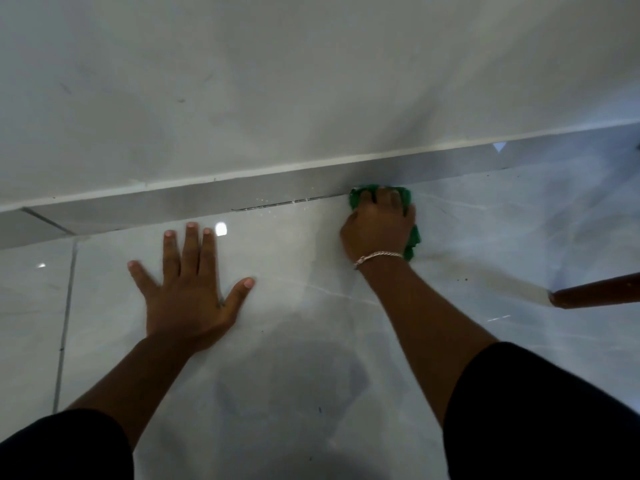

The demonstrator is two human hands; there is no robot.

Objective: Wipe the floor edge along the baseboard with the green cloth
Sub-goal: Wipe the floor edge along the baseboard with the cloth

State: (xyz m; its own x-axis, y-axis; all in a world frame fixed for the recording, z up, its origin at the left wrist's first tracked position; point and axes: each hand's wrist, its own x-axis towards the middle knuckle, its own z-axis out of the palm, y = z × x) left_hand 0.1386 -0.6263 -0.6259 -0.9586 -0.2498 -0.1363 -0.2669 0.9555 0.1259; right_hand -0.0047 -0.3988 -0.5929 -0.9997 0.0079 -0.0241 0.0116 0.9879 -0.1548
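Observation:
My right hand [379, 225], with a silver bracelet on the wrist, presses the bunched green cloth [356, 197] onto the glossy floor right against the grey baseboard [180, 206]. Most of the cloth is hidden under the hand; green shows at the fingertips and beside the wrist. My left hand [188, 287] lies flat on the floor tiles [294, 271], fingers spread, holding nothing, a little short of the baseboard. A thin dark line with small specks runs along the floor edge [277, 203] just left of the cloth.
A white wall [277, 81] rises above the baseboard. A brown wooden furniture leg [595, 292] stands on the floor at the right. A dark grout line [65, 317] crosses the tiles at the left. Small dark specks dot the floor.

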